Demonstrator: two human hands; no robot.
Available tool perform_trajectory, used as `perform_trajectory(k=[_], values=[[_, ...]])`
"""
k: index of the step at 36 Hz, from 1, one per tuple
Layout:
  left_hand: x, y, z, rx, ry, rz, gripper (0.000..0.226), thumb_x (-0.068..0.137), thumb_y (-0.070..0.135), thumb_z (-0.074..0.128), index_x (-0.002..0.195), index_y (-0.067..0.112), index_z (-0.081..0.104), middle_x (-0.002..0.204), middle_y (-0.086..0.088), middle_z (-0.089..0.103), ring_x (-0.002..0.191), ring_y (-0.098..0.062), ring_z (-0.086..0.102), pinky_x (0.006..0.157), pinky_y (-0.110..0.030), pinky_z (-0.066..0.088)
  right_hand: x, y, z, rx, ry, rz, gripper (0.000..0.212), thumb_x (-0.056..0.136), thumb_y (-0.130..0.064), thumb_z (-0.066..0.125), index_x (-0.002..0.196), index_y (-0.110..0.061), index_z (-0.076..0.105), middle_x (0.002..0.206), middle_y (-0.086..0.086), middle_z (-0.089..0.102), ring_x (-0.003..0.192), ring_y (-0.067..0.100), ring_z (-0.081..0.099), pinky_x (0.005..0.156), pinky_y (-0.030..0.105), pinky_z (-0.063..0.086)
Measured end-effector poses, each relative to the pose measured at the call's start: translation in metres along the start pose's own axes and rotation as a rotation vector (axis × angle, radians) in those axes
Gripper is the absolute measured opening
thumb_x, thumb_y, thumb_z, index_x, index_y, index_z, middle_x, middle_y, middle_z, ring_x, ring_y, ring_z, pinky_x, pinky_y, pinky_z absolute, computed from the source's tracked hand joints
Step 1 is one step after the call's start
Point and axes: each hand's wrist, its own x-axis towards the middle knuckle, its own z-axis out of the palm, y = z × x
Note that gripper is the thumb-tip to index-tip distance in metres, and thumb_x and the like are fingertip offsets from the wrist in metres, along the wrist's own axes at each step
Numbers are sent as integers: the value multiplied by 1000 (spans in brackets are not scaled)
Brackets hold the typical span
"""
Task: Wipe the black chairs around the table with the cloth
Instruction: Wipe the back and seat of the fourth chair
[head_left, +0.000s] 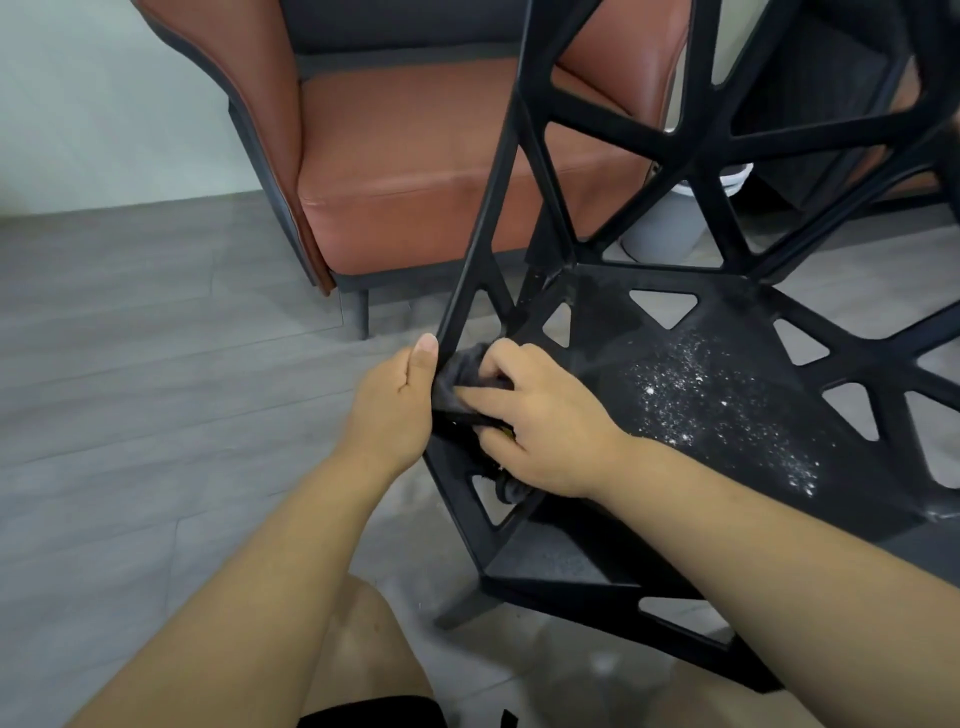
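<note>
A black chair (691, 332) with triangular cut-outs fills the right half of the view, seen from above. White powdery specks lie scattered on its seat. My left hand (395, 410) grips the chair's left frame edge, thumb pointing up along the bar. My right hand (540, 421) holds a dark grey cloth (462, 379) bunched against the seat's left corner, right beside my left hand. Most of the cloth is hidden under my right fingers.
A brown leather armchair (415, 171) with dark trim stands behind the chair at the upper left. A grey bucket (670, 223) shows through the chair's back openings. Grey wood-look floor (130, 364) spreads to the left. My knee is at the bottom.
</note>
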Motion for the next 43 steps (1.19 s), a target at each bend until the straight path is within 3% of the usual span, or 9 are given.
perform_trajectory(k=[3, 5, 11, 15, 19, 25, 30, 37, 43], values=[[2, -2, -2, 15, -48, 17, 44, 101, 36, 28, 69, 15, 51, 70, 2, 53, 65, -10, 48, 56, -12, 34, 0, 9, -6, -130, 27, -188, 34, 80, -21, 51, 105, -8, 69, 93, 13, 56, 73, 29, 47, 57, 41, 47], [3, -3, -4, 24, -83, 18, 47, 100, 38, 27, 82, 11, 61, 81, -2, 62, 77, -17, 55, 68, -24, 40, 3, 18, -9, -204, 100, -221, 34, 79, -17, 55, 107, -4, 68, 93, 15, 58, 72, 31, 48, 62, 39, 45], [6, -4, -4, 71, -73, 40, 61, 96, 48, 20, 92, 5, 65, 88, -11, 66, 84, -24, 59, 77, -35, 43, 46, 55, -16, -259, 388, -71, 34, 91, -15, 55, 118, 5, 61, 104, 23, 57, 87, 39, 52, 75, 42, 44], [6, -5, -5, 22, -86, 38, 76, 83, 63, 15, 92, 6, 65, 89, -12, 66, 85, -24, 60, 81, -42, 48, 85, 74, -20, -143, 514, 167, 38, 94, -20, 52, 121, 5, 58, 106, 23, 53, 87, 40, 52, 79, 46, 46], [9, -4, -6, 34, -93, 20, 76, 88, 59, 18, 94, -3, 61, 93, -22, 64, 86, -33, 59, 81, -45, 46, 91, 72, -12, 3, 493, 236, 43, 94, -26, 48, 125, 3, 56, 111, 20, 45, 93, 36, 50, 83, 47, 46], [18, 3, -16, 95, -169, -48, 56, 98, 45, 29, 86, -1, 58, 84, -17, 64, 78, -31, 58, 75, -43, 46, 47, 60, 6, -25, 342, -70, 40, 90, -13, 57, 123, 8, 56, 107, 22, 50, 95, 38, 50, 85, 42, 43], [30, 14, -24, 163, -256, -56, 52, 99, 40, 35, 67, -1, 43, 63, -12, 44, 58, -24, 40, 59, -33, 34, 51, 75, -2, -117, 268, -167, 40, 90, -15, 53, 124, 6, 55, 107, 22, 50, 92, 40, 51, 83, 43, 44], [59, 40, -26, 333, -265, 109, 46, 100, 39, 30, 66, 9, 37, 65, -6, 46, 62, -23, 46, 61, -35, 38, 95, 89, -34, -52, 376, 50, 38, 95, -22, 45, 121, 5, 53, 112, 21, 46, 98, 36, 49, 89, 42, 42], [70, 38, 0, 391, -85, 189, 34, 102, 36, 22, 77, 16, 35, 66, -6, 48, 65, -30, 50, 58, -39, 38, 151, 130, -62, -72, 424, 345, 30, 99, -21, 45, 120, -1, 52, 121, 15, 41, 104, 36, 44, 90, 37, 36]])
